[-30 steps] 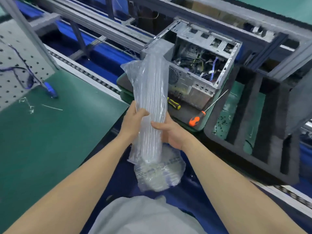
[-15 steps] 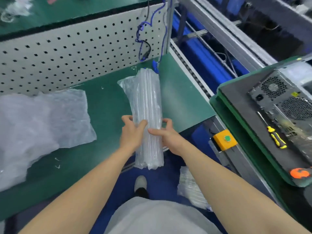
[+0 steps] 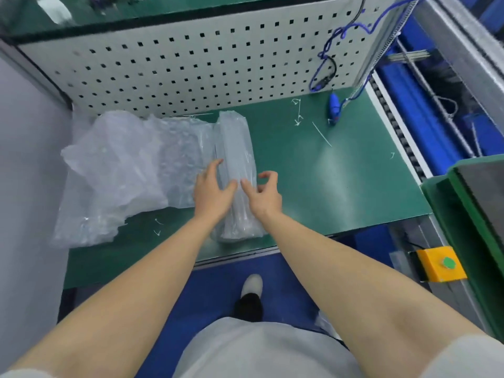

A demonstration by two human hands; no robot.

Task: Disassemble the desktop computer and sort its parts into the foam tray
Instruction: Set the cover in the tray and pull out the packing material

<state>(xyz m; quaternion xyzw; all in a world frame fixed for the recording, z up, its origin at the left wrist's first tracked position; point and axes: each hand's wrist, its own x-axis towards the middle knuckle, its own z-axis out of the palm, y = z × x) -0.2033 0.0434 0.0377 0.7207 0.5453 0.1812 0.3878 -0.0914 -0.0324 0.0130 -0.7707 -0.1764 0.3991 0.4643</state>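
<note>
Nearest, a pale shoe [image 3: 252,286] on blue floor between the two forearms. Left hand [image 3: 211,190]: fingers nearly straight, laid along the left flank of the clear plastic bundle [image 3: 237,148], thumb lying across its top; no grip. Right hand [image 3: 263,193]: fingers loosely curled and lifted clear of the plastic, thumb tip just at the bundle's right side, holding nothing. The bundle lies flat on the green mat [image 3: 327,181] between and beyond the hands. Its long axis runs from the bench's front edge straight away toward the pegboard [image 3: 191,64], with the far end leaning slightly left. Half a second ago both hands gripped it and it hung over the mat's edge; now it is set down and the grip is gone. Left of the left hand, touching the bundle, a heap of bubble wrap [image 3: 122,165]. Right of the right hand, well apart, a yellow box [image 3: 439,264] with a green button. Beyond the right hand, a white strip [image 3: 321,134], then a blue tool [image 3: 334,106] under a blue cable [image 3: 331,47].
</note>
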